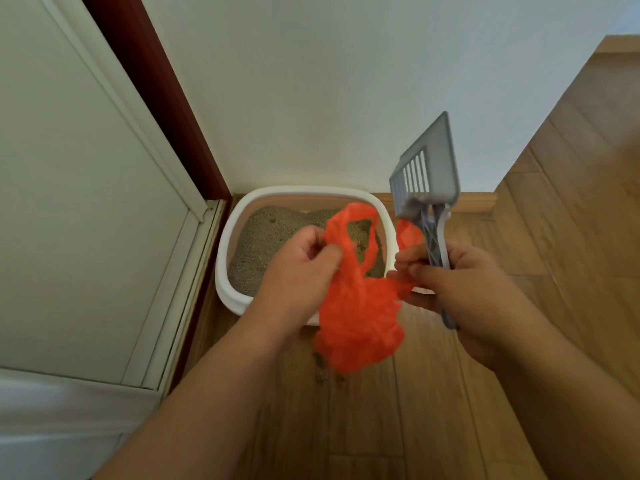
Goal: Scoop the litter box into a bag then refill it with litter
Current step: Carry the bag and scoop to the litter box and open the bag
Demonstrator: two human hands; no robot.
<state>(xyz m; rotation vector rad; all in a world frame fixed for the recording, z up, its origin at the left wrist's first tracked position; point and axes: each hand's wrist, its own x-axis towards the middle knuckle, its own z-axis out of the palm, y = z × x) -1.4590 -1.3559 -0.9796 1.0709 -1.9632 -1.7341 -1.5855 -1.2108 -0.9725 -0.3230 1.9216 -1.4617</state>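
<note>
1. The left hand [304, 268] pinches the near edge of the orange plastic bag [360, 317] between thumb and curled fingers, just below 1 handle loop that stands up above the knuckles.
2. The right hand [460, 289] does 2 jobs: its fingertips pinch the bag's other edge, and the rest of the fingers wrap the handle of the grey slotted litter scoop [427, 168], whose long axis runs up and away from the fist, head topmost.
3. The bag hangs crumpled between and below both sets of fingers, its mouth not yet spread.
4. The white litter box [228, 237], filled with grey litter [263, 244], sits on the wooden floor [433, 410] directly beyond the fingers, nearer the left hand.
5. Likely next: draw the 2 hands apart to open the mouth; the scoop-laden right hand has the weaker pinch.
</note>
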